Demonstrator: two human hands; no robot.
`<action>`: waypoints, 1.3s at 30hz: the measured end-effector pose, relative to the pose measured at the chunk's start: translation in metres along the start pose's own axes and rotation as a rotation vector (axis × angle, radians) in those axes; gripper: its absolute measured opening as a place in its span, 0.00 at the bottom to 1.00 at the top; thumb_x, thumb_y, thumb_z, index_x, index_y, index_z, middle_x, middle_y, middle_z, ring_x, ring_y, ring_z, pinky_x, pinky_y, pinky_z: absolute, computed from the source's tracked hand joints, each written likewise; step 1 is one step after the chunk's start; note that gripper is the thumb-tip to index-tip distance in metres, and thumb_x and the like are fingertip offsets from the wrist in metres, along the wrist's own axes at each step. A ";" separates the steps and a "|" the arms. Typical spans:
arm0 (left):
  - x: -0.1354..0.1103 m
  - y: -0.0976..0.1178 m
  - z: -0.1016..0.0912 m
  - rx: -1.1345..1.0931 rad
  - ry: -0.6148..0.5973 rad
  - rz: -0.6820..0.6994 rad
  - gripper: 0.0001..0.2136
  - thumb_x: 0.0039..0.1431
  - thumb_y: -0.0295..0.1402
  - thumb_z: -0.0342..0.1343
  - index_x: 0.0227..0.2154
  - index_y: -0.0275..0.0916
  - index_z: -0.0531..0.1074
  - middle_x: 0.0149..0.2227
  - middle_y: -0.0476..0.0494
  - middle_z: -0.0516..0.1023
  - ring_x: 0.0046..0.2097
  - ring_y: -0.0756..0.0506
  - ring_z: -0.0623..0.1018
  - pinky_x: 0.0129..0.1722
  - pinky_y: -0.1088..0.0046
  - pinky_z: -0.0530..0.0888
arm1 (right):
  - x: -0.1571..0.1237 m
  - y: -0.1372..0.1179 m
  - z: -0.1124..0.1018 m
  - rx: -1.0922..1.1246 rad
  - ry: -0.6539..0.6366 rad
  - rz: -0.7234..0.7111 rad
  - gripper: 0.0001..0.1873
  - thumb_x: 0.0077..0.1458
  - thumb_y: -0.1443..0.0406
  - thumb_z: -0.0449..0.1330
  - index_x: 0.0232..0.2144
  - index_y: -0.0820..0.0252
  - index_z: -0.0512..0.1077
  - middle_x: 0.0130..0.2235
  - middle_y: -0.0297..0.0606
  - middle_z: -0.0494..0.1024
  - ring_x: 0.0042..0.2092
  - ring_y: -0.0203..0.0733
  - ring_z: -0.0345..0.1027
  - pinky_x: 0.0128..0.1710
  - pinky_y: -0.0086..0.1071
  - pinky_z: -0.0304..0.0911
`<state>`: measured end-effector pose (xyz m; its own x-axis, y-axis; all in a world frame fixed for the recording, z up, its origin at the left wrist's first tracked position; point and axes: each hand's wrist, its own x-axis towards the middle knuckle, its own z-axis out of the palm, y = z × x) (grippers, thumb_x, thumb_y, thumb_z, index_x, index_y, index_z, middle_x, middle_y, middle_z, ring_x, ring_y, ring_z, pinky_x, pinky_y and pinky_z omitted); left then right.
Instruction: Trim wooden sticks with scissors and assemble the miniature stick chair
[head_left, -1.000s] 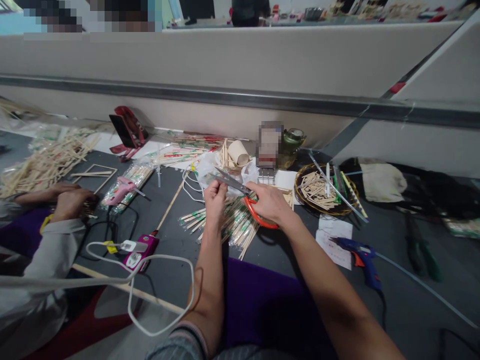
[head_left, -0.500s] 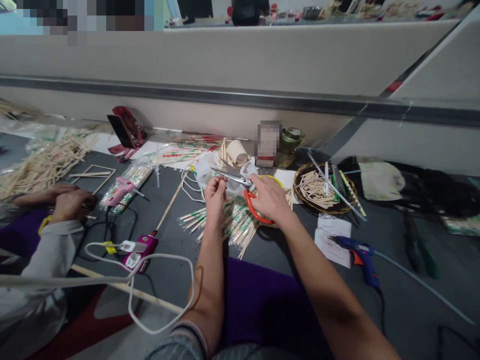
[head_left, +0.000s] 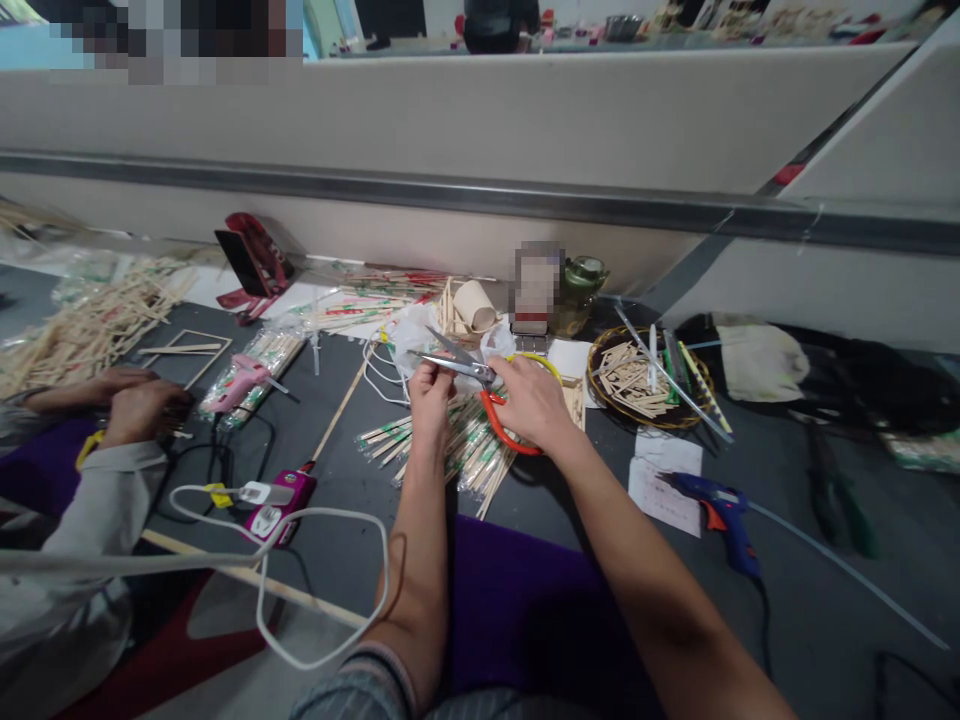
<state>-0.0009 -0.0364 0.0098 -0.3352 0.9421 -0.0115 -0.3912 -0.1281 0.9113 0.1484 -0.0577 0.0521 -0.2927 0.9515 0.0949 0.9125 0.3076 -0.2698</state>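
Observation:
My right hand (head_left: 531, 398) is closed round the handles of a pair of scissors (head_left: 459, 364), one loop orange and the other yellow. Their blades point left and stand apart. Just below the lower blade, my left hand (head_left: 433, 395) is pinched; whatever lies between its fingers is too small to make out. Under both hands is a spread of paired chopsticks in clear wrappers with green print (head_left: 480, 440). Behind the blades sits a crumpled white plastic bag (head_left: 412, 335), with a paper cup (head_left: 474, 305) beyond it.
Right of my hands stands a wicker basket (head_left: 600, 395) of short sticks, near a blue glue gun (head_left: 720, 500). At left are a pink glue gun (head_left: 247, 380), a purple power strip (head_left: 289, 505) with a looping white cable, and a co-worker's hands (head_left: 142, 410). A green jar (head_left: 585, 285) stands behind.
The scissors have shifted slightly left and down with my right hand, and their blades now stand wider apart over my left hand. My left hand has barely moved.

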 end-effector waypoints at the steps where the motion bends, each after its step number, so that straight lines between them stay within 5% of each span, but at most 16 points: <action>1: 0.000 0.000 0.000 0.003 -0.005 0.000 0.14 0.39 0.37 0.69 0.28 0.37 0.73 0.16 0.59 0.60 0.18 0.57 0.54 0.18 0.79 0.51 | 0.000 0.000 0.000 0.008 -0.007 -0.001 0.23 0.61 0.53 0.57 0.54 0.55 0.69 0.45 0.46 0.76 0.48 0.52 0.69 0.43 0.36 0.59; 28: 0.000 -0.001 -0.001 0.013 -0.055 0.032 0.19 0.41 0.42 0.70 0.24 0.39 0.65 0.20 0.58 0.60 0.19 0.57 0.54 0.18 0.80 0.52 | 0.005 0.003 -0.005 0.247 -0.104 -0.037 0.20 0.60 0.56 0.58 0.53 0.53 0.70 0.43 0.38 0.79 0.43 0.44 0.72 0.39 0.30 0.59; 39: 0.000 -0.002 -0.002 0.069 -0.036 0.103 0.19 0.44 0.45 0.69 0.24 0.38 0.67 0.20 0.57 0.62 0.20 0.56 0.54 0.19 0.78 0.53 | 0.005 0.000 -0.011 0.115 -0.109 -0.039 0.20 0.62 0.56 0.57 0.54 0.53 0.69 0.44 0.43 0.79 0.45 0.48 0.72 0.40 0.32 0.58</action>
<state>-0.0022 -0.0373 0.0075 -0.3395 0.9356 0.0974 -0.2958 -0.2044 0.9331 0.1497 -0.0531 0.0634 -0.3619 0.9322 0.0040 0.8632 0.3368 -0.3761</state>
